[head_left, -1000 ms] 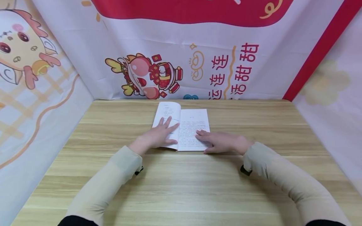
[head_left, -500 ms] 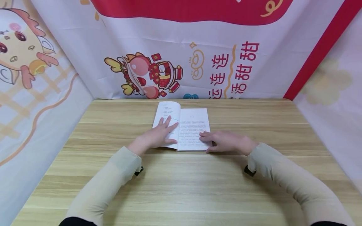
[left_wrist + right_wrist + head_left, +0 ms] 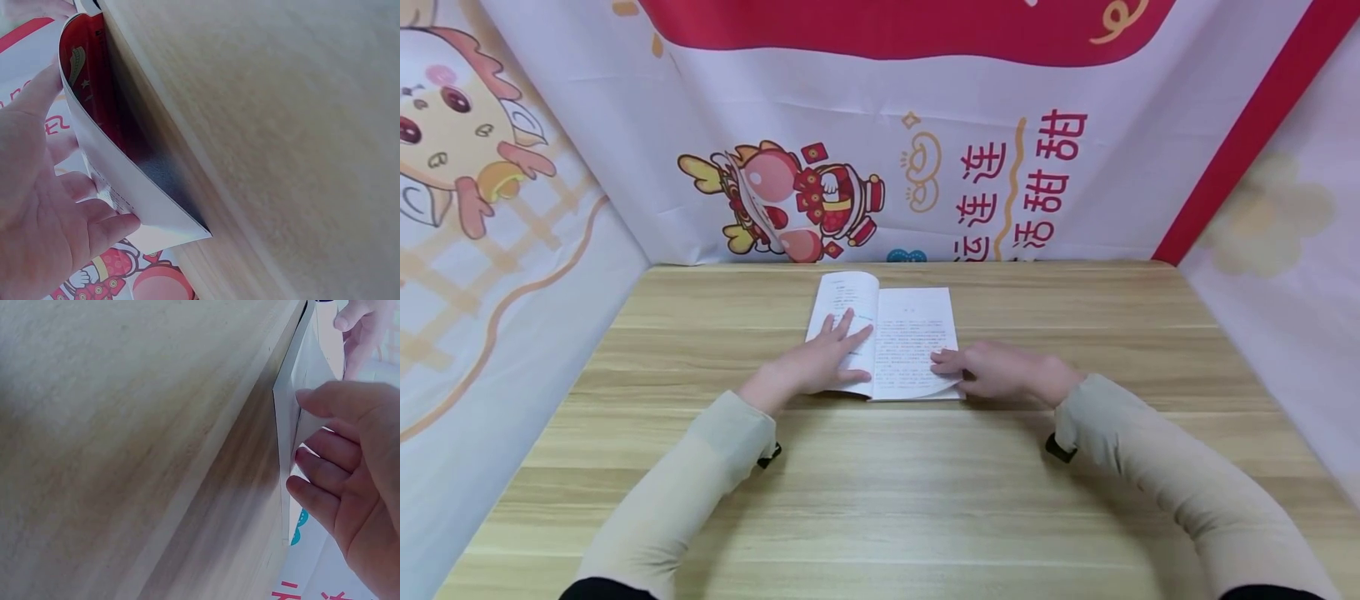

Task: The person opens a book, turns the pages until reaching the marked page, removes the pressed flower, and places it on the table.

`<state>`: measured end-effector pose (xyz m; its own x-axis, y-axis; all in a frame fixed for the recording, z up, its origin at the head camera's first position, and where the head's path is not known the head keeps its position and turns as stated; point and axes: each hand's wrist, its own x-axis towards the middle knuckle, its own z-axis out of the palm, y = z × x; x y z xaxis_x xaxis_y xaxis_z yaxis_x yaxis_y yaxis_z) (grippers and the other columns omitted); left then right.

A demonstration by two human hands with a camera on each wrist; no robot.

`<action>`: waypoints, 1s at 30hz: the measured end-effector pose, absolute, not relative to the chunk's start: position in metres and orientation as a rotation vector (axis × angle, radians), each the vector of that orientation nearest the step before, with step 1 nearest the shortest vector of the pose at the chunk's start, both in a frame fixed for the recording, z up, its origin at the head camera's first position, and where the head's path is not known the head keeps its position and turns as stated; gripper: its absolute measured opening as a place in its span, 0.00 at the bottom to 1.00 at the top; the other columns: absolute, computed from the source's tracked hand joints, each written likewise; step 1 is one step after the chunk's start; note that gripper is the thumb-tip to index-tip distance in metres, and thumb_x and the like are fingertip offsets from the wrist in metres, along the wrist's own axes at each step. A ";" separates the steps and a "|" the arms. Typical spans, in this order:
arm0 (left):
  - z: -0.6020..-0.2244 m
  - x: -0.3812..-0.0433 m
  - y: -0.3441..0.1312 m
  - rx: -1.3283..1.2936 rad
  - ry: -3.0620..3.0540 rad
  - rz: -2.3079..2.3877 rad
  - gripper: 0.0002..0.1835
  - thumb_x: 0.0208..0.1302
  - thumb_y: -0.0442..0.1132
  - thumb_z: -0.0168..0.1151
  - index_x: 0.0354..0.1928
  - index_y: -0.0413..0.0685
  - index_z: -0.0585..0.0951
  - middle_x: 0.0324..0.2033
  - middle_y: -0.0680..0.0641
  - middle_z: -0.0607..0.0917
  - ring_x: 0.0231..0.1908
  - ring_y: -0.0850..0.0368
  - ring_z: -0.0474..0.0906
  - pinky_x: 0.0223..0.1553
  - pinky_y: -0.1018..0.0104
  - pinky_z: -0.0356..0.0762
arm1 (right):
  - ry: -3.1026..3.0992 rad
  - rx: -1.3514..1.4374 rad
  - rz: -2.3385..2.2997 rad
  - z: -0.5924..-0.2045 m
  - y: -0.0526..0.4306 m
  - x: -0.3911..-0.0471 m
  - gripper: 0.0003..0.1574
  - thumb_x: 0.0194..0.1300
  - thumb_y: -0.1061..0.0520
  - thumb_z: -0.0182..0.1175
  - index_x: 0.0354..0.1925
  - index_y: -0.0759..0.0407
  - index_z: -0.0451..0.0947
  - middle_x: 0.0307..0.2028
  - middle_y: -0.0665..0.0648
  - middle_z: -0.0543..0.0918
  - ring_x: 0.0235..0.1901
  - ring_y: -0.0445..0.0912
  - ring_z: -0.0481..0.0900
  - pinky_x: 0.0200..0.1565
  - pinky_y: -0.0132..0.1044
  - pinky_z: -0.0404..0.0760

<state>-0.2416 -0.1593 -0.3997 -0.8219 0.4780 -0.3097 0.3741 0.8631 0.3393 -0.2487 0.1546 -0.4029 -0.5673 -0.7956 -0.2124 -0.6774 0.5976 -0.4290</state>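
An open book (image 3: 913,354) with printed white pages lies near the far side of the table. My left hand (image 3: 812,364) rests with spread fingers on its left page (image 3: 850,287). In the left wrist view that side arches up off the wood, showing a red and dark cover (image 3: 94,75) beneath. My right hand (image 3: 1000,371) pinches the near right corner of the right page, its thumb under the sheet and its fingers over it. A lifted page (image 3: 315,372) curls up at the thumb in the right wrist view, above the rest of the pages.
The wood-grain table (image 3: 880,500) stretches from the book toward me. Behind it hangs a white and red printed cloth (image 3: 880,100), with further cloth walls at left (image 3: 490,275) and right (image 3: 1270,250).
My right hand has drawn back from the right page's surface to its edge, and now lifts the near corner of a sheet. The left hand stays in place.
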 end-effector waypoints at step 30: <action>-0.401 -0.243 -0.157 0.619 2.644 0.399 0.45 0.72 0.62 0.60 0.83 0.58 0.52 0.81 0.40 0.35 0.78 0.33 0.30 0.74 0.37 0.47 | 3.052 -1.020 -0.594 -0.413 0.121 -0.260 0.43 0.65 0.42 0.72 0.70 0.59 0.72 0.44 0.62 0.86 0.26 0.46 0.79 0.32 0.42 0.84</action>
<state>-0.2428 -0.1565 -0.4015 -0.8243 0.4741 -0.3094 0.3616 0.8615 0.3565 -0.2596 0.1213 -0.4129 -0.7981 -0.5552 0.2341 -0.6025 0.7410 -0.2965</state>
